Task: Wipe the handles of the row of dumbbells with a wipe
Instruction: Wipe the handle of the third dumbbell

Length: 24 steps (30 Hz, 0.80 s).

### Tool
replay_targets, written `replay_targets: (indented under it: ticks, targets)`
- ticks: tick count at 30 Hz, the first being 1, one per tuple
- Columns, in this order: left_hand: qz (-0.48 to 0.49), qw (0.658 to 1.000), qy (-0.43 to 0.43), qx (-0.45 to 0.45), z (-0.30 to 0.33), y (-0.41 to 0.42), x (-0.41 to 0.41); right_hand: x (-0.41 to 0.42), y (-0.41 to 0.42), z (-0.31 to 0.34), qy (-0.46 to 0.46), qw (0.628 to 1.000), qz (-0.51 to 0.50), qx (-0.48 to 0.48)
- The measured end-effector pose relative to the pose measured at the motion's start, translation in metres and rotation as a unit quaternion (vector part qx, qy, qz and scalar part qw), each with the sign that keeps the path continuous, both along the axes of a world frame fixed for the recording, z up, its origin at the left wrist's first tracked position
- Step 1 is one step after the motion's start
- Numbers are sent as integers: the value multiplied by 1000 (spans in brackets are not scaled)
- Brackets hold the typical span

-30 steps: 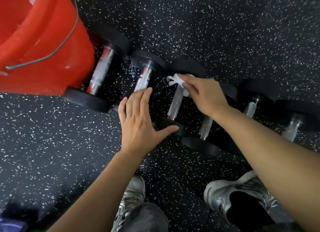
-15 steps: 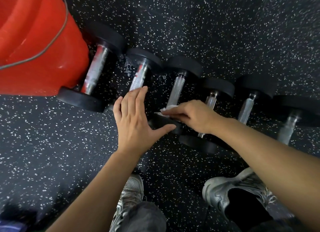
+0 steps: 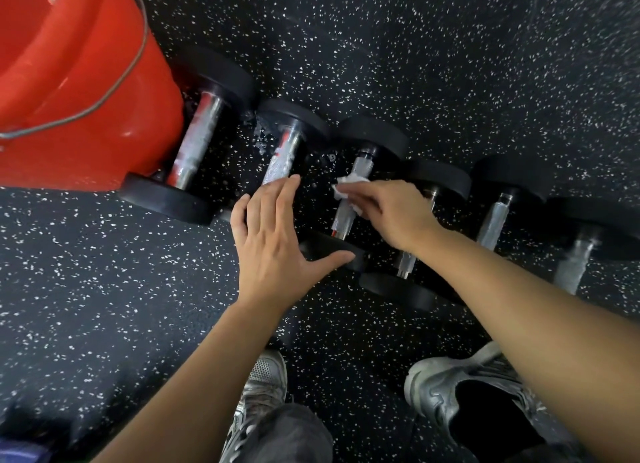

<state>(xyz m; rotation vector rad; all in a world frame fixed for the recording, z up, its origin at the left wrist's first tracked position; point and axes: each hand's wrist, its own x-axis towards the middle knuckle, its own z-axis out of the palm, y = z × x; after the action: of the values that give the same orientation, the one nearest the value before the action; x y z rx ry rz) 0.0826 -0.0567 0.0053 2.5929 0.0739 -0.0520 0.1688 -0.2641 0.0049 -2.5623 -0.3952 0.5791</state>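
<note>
Several black dumbbells with chrome handles lie in a row on the speckled floor. My right hand (image 3: 394,213) pinches a crumpled white wipe (image 3: 348,185) against the middle of the third dumbbell's handle (image 3: 360,168). My left hand (image 3: 273,244) lies flat with fingers spread over the near end of the second dumbbell (image 3: 284,154), its thumb resting on the third dumbbell's near weight (image 3: 322,246). The first dumbbell (image 3: 197,147) lies at the left; three more, among them one handle (image 3: 493,220), follow on the right, partly behind my right forearm.
A red bucket (image 3: 79,92) with a wire bail stands at the upper left, touching the first dumbbell. Water drops lie on the floor between the second and third dumbbells. My two grey shoes (image 3: 460,383) are at the bottom.
My right hand with the wipe slid down the third handle to its near end, then came back up to the middle. My left hand stayed in place.
</note>
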Motion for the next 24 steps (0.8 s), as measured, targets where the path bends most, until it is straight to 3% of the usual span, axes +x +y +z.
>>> replay_targets:
  ticks: [5, 8, 18, 24]
  targets:
    - [-2, 1000, -1, 2, 0, 1, 0, -8, -1, 8, 125, 986, 108, -15]
    - [-1, 1000, -2, -1, -1, 2, 0, -13, -6, 6, 148, 986, 67, 41]
    - [1, 1000, 4, -3, -1, 2, 0, -18, -5, -5, -39, 997, 41, -45]
    - [1, 1000, 6, 0, -1, 3, 1, -12, -8, 3, -40, 996, -10, 74]
